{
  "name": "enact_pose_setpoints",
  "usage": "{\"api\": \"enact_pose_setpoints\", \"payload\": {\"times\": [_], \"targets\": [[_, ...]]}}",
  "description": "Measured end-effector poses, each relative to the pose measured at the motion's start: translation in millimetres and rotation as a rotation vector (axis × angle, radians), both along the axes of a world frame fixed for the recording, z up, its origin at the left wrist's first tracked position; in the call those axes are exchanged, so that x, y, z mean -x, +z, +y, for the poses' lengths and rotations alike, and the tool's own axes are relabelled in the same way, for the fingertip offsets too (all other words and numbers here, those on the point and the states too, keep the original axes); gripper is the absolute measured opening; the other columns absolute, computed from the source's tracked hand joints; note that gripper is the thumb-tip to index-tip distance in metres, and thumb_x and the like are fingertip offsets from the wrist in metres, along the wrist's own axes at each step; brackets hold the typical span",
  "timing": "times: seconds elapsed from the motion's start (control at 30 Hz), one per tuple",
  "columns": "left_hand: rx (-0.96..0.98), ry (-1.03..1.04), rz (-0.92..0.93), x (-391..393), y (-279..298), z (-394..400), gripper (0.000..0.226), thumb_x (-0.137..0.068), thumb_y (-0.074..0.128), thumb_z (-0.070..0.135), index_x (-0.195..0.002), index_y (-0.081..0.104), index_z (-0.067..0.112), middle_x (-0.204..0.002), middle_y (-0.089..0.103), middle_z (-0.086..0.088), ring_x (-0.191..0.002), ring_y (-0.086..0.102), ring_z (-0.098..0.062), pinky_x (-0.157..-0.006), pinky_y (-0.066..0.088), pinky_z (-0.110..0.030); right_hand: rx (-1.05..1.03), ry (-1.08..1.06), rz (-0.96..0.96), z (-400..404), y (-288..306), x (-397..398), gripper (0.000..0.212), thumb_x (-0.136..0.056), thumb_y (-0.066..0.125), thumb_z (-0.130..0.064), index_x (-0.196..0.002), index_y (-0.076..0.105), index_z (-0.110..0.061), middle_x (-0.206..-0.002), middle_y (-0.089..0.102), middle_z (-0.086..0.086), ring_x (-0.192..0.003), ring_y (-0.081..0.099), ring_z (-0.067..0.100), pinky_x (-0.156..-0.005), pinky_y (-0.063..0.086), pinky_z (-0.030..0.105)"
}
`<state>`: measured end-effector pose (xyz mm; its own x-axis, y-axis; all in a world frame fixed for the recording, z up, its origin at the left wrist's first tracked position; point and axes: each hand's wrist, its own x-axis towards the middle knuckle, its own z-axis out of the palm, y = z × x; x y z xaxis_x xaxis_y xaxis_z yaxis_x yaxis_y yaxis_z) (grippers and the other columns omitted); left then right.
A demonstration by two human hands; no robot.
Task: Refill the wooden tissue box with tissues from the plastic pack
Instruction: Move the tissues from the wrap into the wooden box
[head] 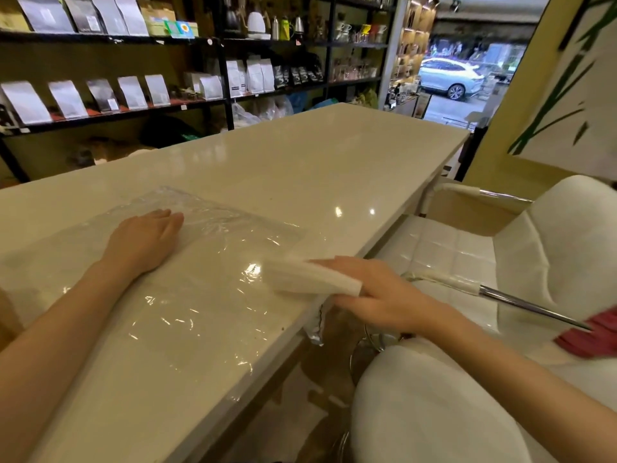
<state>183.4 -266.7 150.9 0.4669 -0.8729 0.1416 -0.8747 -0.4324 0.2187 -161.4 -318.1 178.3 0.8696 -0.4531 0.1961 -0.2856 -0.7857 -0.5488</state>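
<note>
A large clear plastic pack [207, 262] lies flat on the cream counter [334, 162], with white tissues showing faintly through it. My left hand [147, 238] rests palm down on the pack's left part, fingers spread. My right hand [377, 295] is at the pack's right end by the counter's edge, holding a small stack of white tissues [310, 277] between thumb and fingers; the stack is blurred. No wooden tissue box is in view.
A white padded chair [551, 245] with chrome arms stands right of the counter, another white seat [434, 402] below my right arm. A red object [594, 335] shows at the far right. Black shelves [213, 61] with bags and kettles line the back.
</note>
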Motion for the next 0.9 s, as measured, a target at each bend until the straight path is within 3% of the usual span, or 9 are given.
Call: {"api": "enact_pose_setpoints", "payload": {"times": [0.07, 0.13, 0.23, 0.4, 0.5, 0.57, 0.7, 0.83, 0.9], "targets": [[0.024, 0.011, 0.005, 4, 3, 3, 0.048, -0.097, 0.023, 0.035, -0.132, 0.049, 0.014, -0.147, 0.040, -0.011, -0.135, 0.036, -0.031, -0.112, 0.025, -0.040, -0.223, -0.090, -0.121, 2, 22, 9, 0.034, -0.079, 0.053, -0.022, -0.106, 0.054, -0.043, -0.094, 0.064, -0.014, -0.085, 0.058, -0.006, -0.073, 0.045, 0.009], [0.065, 0.015, -0.010, 12, 9, 7, 0.048, -0.098, 0.025, 0.033, -0.130, 0.050, 0.010, -0.144, 0.044, -0.014, -0.132, 0.040, -0.033, -0.110, 0.028, -0.041, -0.435, -0.153, -0.294, -6, 37, 14, 0.026, -0.072, 0.063, -0.019, -0.093, 0.062, -0.034, -0.088, 0.066, -0.014, -0.085, 0.059, -0.008, -0.075, 0.046, 0.007], [0.169, -0.017, -0.049, 31, 23, 14, 0.051, -0.095, 0.027, 0.036, -0.118, 0.059, 0.004, -0.129, 0.058, -0.018, -0.118, 0.052, -0.036, -0.099, 0.038, -0.044, -0.815, -0.271, -0.510, -26, 46, 3, 0.065, -0.049, 0.073, -0.019, -0.111, 0.058, -0.007, -0.113, 0.065, 0.007, -0.104, 0.061, 0.018, -0.091, 0.050, 0.031], [0.484, -0.008, 0.019, 70, 77, 21, 0.039, -0.094, 0.039, 0.027, -0.090, 0.070, 0.003, -0.099, 0.071, -0.016, -0.087, 0.062, -0.030, -0.078, 0.044, -0.035, -1.124, -0.165, -0.594, -29, 59, -56, 0.028, -0.080, 0.047, 0.006, -0.102, 0.061, -0.004, -0.105, 0.065, 0.012, -0.093, 0.063, 0.024, -0.089, 0.050, 0.033], [0.494, -0.078, 0.514, 93, 116, 36, 0.046, -0.094, 0.038, 0.028, -0.071, 0.070, 0.005, -0.073, 0.074, -0.006, -0.060, 0.066, -0.017, -0.065, 0.047, -0.029, -1.190, -0.122, -0.521, -29, 59, -96, 0.034, -0.081, 0.044, 0.005, -0.111, 0.060, 0.003, -0.109, 0.064, 0.017, -0.095, 0.062, 0.027, -0.090, 0.050, 0.034], [0.333, -0.125, 0.845, 96, 128, 50, 0.057, -0.094, 0.030, 0.036, -0.075, 0.072, 0.002, -0.076, 0.077, -0.008, -0.068, 0.071, -0.017, -0.066, 0.049, -0.030, -1.208, -0.059, -0.469, -25, 63, -121, 0.042, -0.081, 0.043, 0.003, -0.121, 0.054, 0.007, -0.115, 0.061, 0.019, -0.101, 0.059, 0.029, -0.092, 0.048, 0.036], [0.270, -0.053, 1.137, 72, 123, 75, 0.076, -0.091, 0.018, 0.052, -0.094, 0.072, -0.001, -0.099, 0.074, -0.018, -0.092, 0.069, -0.028, -0.075, 0.051, -0.033, -1.182, 0.121, -0.397, -13, 81, -167, 0.035, -0.078, 0.047, -0.003, -0.110, 0.058, 0.005, -0.107, 0.058, 0.018, -0.089, 0.057, 0.024, -0.078, 0.048, 0.032], [0.421, 0.111, 1.488, 38, 125, 108, 0.093, -0.081, 0.017, 0.069, -0.095, 0.070, -0.006, -0.105, 0.071, -0.022, -0.094, 0.069, -0.030, -0.077, 0.056, -0.035, -0.877, 0.277, -0.352, 6, 96, -206, 0.058, -0.053, 0.067, -0.018, -0.108, 0.059, -0.003, -0.112, 0.062, 0.017, -0.104, 0.059, 0.026, -0.089, 0.050, 0.036], [0.563, 0.127, 1.644, 26, 127, 128, 0.092, -0.078, 0.022, 0.073, -0.107, 0.066, -0.002, -0.109, 0.069, -0.024, -0.096, 0.069, -0.033, -0.077, 0.057, -0.035, -0.648, 0.482, -0.290, 20, 103, -219, 0.038, -0.059, 0.063, -0.017, -0.097, 0.064, -0.020, -0.093, 0.068, -0.002, -0.091, 0.062, 0.009, -0.077, 0.050, 0.021]]}}
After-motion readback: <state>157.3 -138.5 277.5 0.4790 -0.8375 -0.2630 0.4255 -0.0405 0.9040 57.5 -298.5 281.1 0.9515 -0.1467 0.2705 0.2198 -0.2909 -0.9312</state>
